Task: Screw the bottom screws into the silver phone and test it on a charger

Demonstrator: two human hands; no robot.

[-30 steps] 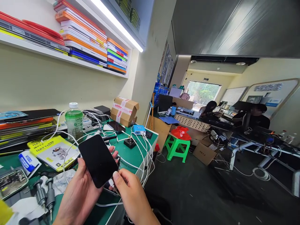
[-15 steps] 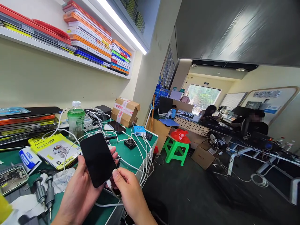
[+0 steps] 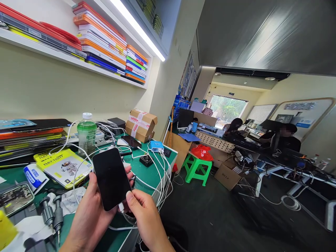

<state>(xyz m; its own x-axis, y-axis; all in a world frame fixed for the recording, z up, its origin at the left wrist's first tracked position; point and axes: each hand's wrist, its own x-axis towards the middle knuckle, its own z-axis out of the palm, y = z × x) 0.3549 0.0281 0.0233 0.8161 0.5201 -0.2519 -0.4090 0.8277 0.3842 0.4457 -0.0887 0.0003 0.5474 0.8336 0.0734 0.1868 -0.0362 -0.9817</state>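
My left hand grips a black smartphone with a dark screen, held tilted above the green bench mat. My right hand pinches the white plug of a charging cable at the phone's bottom edge. The cable's white cord loops down below my hands. Whether the plug sits fully in the port is hidden by my fingers.
A green drink bottle, a yellow battery box, a taped cardboard box, several white cables and two screwdrivers crowd the bench. Stacked cases fill the shelf. Two people sit at desks at the far right. A green stool stands on the dark floor.
The phone and both hands have shifted slightly right and lower in view as my head moved. My right hand keeps its pinch on the plug at the phone's bottom.
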